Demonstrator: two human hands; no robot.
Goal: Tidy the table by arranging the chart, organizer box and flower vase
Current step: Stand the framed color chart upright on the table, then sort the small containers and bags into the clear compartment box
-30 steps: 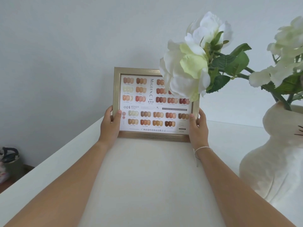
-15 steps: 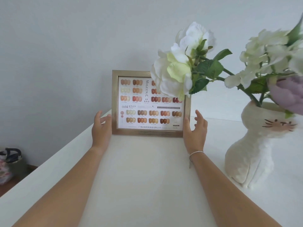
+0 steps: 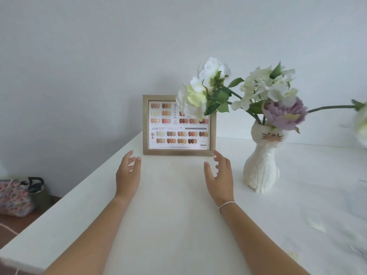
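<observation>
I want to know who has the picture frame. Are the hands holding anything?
No. The left hand and right hand are open and empty; the framed chart stands alone on the table.

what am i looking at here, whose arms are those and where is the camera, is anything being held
There is no machine here. The camera sits on a person's head and looks forward and down, so the two bare arms reaching in from the bottom belong to the wearer. The left hand and the right hand are both open, fingers spread, holding nothing. Just beyond them a framed chart of nail colour samples stands upright on the white table, near the wall. To its right stands a white cat-shaped flower vase with white and purple flowers; one white bloom hangs in front of the chart's upper right corner. A patterned bag lies on the floor at the left. No organizer box is in view.
</observation>
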